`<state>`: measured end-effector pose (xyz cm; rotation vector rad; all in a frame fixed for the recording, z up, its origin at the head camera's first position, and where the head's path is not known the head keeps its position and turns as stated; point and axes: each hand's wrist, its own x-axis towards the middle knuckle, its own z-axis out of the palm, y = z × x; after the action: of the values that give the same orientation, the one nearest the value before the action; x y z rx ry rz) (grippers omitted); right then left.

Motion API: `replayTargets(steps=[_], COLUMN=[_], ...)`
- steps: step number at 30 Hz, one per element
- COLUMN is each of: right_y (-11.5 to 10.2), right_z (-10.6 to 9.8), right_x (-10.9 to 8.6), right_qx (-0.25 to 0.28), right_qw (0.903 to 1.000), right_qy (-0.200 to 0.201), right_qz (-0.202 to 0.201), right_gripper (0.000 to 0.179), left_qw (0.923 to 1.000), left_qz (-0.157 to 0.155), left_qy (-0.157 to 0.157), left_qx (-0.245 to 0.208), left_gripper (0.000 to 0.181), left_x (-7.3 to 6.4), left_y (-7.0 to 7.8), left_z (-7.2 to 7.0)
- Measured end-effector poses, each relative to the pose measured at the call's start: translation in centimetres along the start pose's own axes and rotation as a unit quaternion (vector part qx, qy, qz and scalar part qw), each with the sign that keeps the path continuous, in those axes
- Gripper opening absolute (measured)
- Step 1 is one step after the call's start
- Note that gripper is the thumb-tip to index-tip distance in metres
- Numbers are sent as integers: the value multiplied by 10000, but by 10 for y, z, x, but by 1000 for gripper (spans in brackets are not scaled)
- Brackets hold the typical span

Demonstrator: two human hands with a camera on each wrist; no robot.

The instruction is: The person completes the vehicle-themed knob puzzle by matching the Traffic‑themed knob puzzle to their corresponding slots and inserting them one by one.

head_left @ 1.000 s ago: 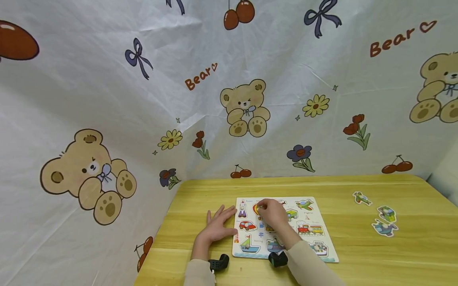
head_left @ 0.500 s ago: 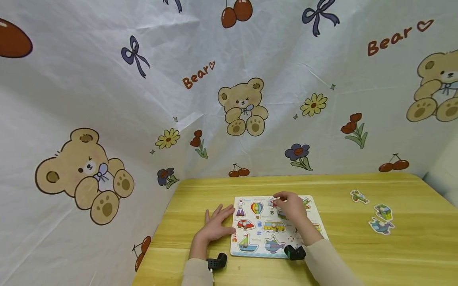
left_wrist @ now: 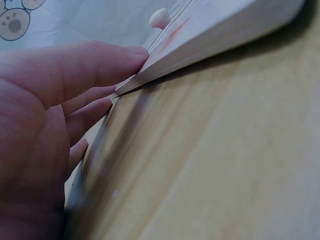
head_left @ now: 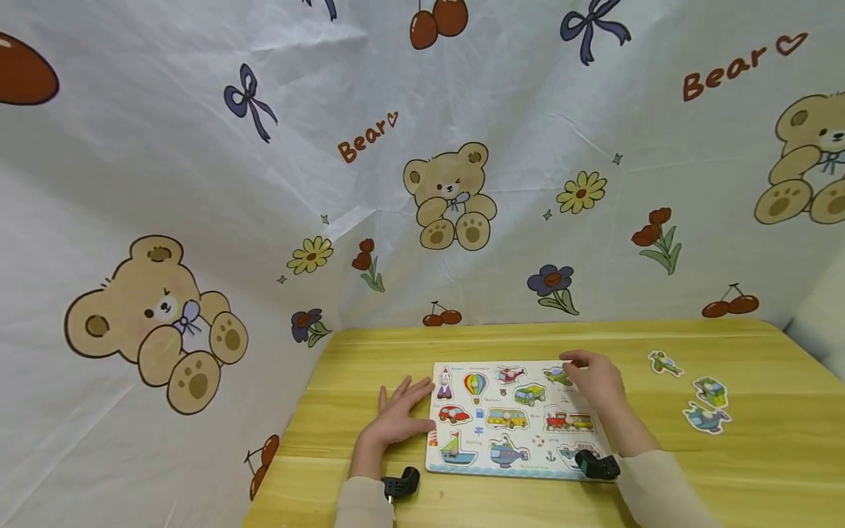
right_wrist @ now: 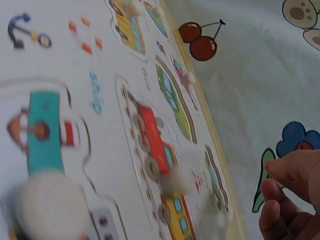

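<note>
On the wooden table lies a white peg puzzle board (head_left: 485,367) with vehicle pictures and knobbed pieces. Spread out on its left side, my left hand (head_left: 392,422) touches the board's edge, the thumb tip (left_wrist: 135,57) against the rim. My right hand (head_left: 597,381) hovers over the far right corner, fingertips close to the green airplane picture (head_left: 557,376). Its fingers (right_wrist: 285,205) are loosely bent in the right wrist view, with nothing seen between them. The helicopter (head_left: 510,375), balloon (head_left: 474,384), bus (head_left: 507,418) and train (head_left: 569,421) lie in their places.
Three loose pieces are on the table right of the board: a small green airplane (head_left: 664,364), a green and yellow truck (head_left: 710,393) and a bluish piece (head_left: 706,418) touching or near it. A white bear-print cloth (head_left: 515,293) hangs behind the table.
My right hand has moved rightward across the board, from the balloon past the helicopter to the airplane corner. My left hand has stayed at the left edge. The loose pieces have not moved.
</note>
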<state>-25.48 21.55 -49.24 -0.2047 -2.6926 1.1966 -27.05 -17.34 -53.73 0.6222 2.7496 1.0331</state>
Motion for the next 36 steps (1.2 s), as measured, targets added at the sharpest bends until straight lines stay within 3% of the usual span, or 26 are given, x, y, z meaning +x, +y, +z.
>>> replayTargets(steps=[6,15,23,31,36], right_y=[24,58,88,119,131], right_z=[-30,-58,-90,-119,-131], right_x=[-1,-2,-6,-9,-11], right_qx=[60,-195,318,42,131], right_qw=[9997,9992,9961,9873,9806], right_qy=[70,209,245,820,860], right_qz=[211,278,790,1361,1758], right_gripper=[35,40,54,56,57], left_qw=[9999,9999,9999,9999,9999], left_qz=[4,-38,-78,-62,2], left_qy=[35,4,3,-19,-6], left_qx=[129,101,151,157,139], left_gripper=[75,76,76,76,76], left_x=[0,-2,1,1,0], left_y=[1,0,2,3,4], left_z=[1,1,0,1,0])
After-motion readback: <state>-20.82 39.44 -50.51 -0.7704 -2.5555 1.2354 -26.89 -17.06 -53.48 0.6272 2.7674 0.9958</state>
